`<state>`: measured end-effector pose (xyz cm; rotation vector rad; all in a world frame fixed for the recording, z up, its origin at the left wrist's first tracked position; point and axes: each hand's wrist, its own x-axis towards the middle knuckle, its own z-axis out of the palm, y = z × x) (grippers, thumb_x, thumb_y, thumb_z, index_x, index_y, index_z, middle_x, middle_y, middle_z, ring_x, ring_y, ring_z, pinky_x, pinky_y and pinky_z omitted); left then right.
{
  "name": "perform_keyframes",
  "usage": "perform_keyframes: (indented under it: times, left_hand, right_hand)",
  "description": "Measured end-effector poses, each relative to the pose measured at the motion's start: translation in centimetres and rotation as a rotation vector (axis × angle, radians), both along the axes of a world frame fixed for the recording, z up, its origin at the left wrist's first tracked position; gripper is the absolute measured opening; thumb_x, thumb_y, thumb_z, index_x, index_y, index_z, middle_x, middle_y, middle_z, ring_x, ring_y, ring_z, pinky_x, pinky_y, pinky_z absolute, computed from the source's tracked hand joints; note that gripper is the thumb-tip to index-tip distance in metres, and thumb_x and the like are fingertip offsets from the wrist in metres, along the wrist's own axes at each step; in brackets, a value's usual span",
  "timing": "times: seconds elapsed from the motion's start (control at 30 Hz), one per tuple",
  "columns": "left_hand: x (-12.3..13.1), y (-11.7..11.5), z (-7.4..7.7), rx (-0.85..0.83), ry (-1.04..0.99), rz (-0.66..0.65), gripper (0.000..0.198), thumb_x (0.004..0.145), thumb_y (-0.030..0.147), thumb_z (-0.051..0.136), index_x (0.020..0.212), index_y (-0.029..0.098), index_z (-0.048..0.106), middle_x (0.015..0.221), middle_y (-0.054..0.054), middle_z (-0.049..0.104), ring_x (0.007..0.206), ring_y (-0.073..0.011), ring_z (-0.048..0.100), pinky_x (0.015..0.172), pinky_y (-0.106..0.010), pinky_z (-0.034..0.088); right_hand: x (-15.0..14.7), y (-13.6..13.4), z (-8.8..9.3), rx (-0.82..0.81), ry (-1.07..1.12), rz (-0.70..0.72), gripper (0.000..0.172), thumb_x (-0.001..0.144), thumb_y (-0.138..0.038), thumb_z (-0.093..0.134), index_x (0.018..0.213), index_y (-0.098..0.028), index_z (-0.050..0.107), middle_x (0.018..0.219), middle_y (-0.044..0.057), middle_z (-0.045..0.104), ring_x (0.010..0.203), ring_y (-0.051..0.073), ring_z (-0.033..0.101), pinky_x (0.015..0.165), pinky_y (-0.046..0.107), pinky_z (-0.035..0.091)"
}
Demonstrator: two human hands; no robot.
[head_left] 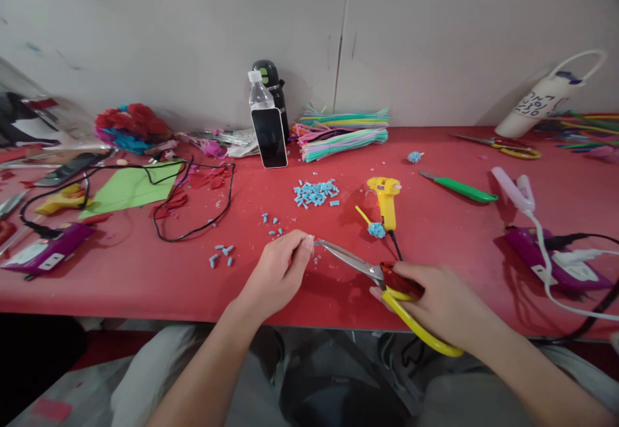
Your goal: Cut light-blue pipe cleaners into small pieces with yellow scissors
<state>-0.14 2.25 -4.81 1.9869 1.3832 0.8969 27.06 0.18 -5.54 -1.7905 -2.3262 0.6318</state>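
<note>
My right hand [435, 301] is wrapped round the yellow handles of a pair of scissors [351, 260], their blades pointing left. At the blade tips, my left hand [283, 266] is closed in a pinch. Whatever lies between its fingertips is too small to make out. Just beyond the hands is a pile of short light-blue pieces [316, 193]. More loose blue pieces [222, 253] lie to the left. A yellow hot glue gun [385, 201] rests past the blades, and beside it a blue cluster [376, 229] sits on a yellow stem.
On the red table [271, 298], a phone [269, 138] leans on a bottle [260, 95] near pipe cleaners [343, 133]. A green-handled knife [464, 188], pink tool [515, 191] and purple power strip [556, 259] lie right. A black cable [193, 237] loops left by green paper [130, 188].
</note>
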Motion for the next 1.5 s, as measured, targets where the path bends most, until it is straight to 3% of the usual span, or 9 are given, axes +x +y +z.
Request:
perform_keyframes:
  times: [0.17,0.37,0.67,1.03,1.23,1.5]
  left_hand:
    - [0.03,0.04,-0.17,-0.013,-0.008,-0.006,0.03,0.102,0.033,0.035,0.076,0.019,0.041,0.067,0.004,0.041,0.062,-0.0108,0.039,0.061,-0.025,0.032]
    - [0.08,0.04,-0.26,-0.011,-0.029,0.002,0.031,0.102,0.033,0.034,0.074,0.019,0.039,0.066,0.004,0.041,0.06,-0.0106,0.039,0.061,-0.025,0.032]
    - [0.22,0.13,-0.19,-0.01,-0.017,-0.003,0.031,0.102,0.033,0.034,0.075,0.02,0.04,0.067,0.004,0.041,0.061,-0.011,0.04,0.061,-0.025,0.033]
    - [0.15,0.09,-0.21,-0.02,-0.003,0.0,0.031,0.102,0.034,0.034,0.077,0.019,0.045,0.067,0.003,0.045,0.062,-0.0119,0.043,0.063,-0.026,0.035]
    - [0.17,0.07,-0.22,-0.003,-0.009,0.019,0.032,0.102,0.034,0.035,0.074,0.019,0.042,0.066,0.003,0.043,0.06,-0.0115,0.041,0.06,-0.025,0.033]
    - [0.19,0.02,0.01,0.008,-0.012,0.002,0.031,0.102,0.032,0.034,0.074,0.019,0.039,0.066,0.004,0.042,0.059,-0.0103,0.04,0.06,-0.024,0.033]
  right_hand:
    - [-0.14,0.06,-0.17,-0.006,0.02,-0.032,0.035,0.082,-0.052,0.062,0.066,-0.024,0.05,0.057,-0.003,0.051,0.053,0.015,0.048,0.05,0.024,0.028]
    - [-0.2,0.03,0.14,0.016,0.07,-0.02,0.036,0.082,-0.051,0.062,0.066,-0.025,0.043,0.055,-0.005,0.045,0.05,0.014,0.04,0.049,0.024,0.027]
    - [-0.2,0.06,0.19,0.013,0.056,-0.006,0.042,0.085,-0.059,0.056,0.065,-0.023,0.046,0.055,-0.002,0.051,0.051,0.014,0.044,0.049,0.024,0.027]
    - [-0.15,0.06,-0.4,0.033,0.042,-0.033,0.038,0.084,-0.055,0.057,0.066,-0.024,0.048,0.055,-0.004,0.046,0.05,0.014,0.042,0.048,0.024,0.027]
    - [-0.25,-0.07,0.29,0.019,0.057,-0.008,0.039,0.083,-0.057,0.059,0.066,-0.024,0.047,0.055,-0.003,0.049,0.05,0.015,0.041,0.048,0.024,0.027]
    - [-0.1,-0.04,-0.19,0.007,0.045,-0.008,0.031,0.084,-0.052,0.059,0.071,-0.024,0.056,0.058,-0.001,0.055,0.053,0.016,0.047,0.05,0.024,0.029]
